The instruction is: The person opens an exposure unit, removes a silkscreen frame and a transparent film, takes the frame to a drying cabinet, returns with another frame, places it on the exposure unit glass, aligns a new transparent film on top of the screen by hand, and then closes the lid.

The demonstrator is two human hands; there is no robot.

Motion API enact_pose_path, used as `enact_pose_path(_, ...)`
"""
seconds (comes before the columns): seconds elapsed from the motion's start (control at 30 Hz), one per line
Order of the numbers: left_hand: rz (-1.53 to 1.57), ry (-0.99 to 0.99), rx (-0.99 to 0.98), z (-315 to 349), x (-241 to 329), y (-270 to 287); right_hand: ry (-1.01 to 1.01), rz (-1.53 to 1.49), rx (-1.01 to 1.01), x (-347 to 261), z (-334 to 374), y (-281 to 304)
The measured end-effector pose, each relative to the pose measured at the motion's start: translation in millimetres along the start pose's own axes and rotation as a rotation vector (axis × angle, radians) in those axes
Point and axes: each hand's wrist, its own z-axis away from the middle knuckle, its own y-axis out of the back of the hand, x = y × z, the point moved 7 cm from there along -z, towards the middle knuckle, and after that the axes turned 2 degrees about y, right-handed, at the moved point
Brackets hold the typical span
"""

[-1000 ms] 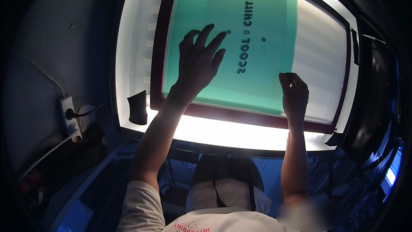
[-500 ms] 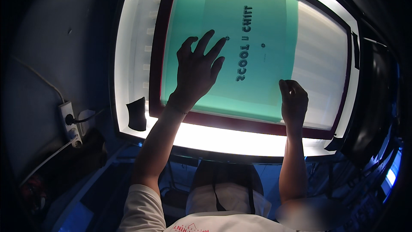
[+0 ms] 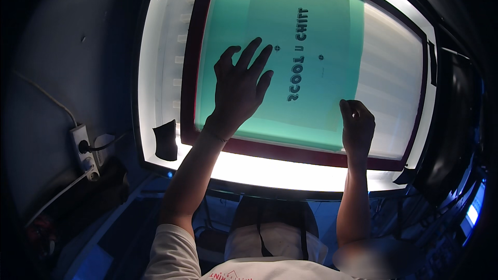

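A screen-printing frame (image 3: 249, 147) with a dark red border lies on a lit light table (image 3: 275, 175). Green coating (image 3: 223, 15) covers most of its mesh. A greyish clear film sheet (image 3: 270, 0) with mirrored dark lettering and small round cross marks lies against the green area. My left hand (image 3: 238, 80) rests over the green, fingers spread, its index fingertip beside one cross mark; it holds nothing. Near the film's right edge, my right hand (image 3: 358, 124) is closed with thumb and fingers pinched together. Whatever is between those fingertips, if anything, cannot be made out.
Black pieces (image 3: 165, 140) sit at the light table's corners. To the left, a white power strip (image 3: 84, 150) with plugs and cables hangs by the wall. Dark folded material (image 3: 454, 98) stands beside the table's right side, and a bright screen (image 3: 473, 210) glows at the lower right.
The view has shifted slightly. My left index fingertip is a little farther from the cross mark. My right hand keeps its pinch by the film's edge.
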Motion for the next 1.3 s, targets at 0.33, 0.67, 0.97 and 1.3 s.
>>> enact_pose_path(0.33,0.008,0.011,-0.002,0,-2,-2,-0.007,0.003,0.0,2,-1,-2)
enact_pose_path(0.67,0.001,-0.01,-0.013,-2,3,-1,-0.01,-0.011,-0.002,5,-2,-1)
enact_pose_path(0.97,-0.084,-0.036,-0.02,-3,6,-5,0.003,0.053,-0.03,-8,-11,5)
enact_pose_path(1.3,-0.097,-0.046,-0.034,-4,5,-8,0.151,0.337,0.146,-63,-51,7)
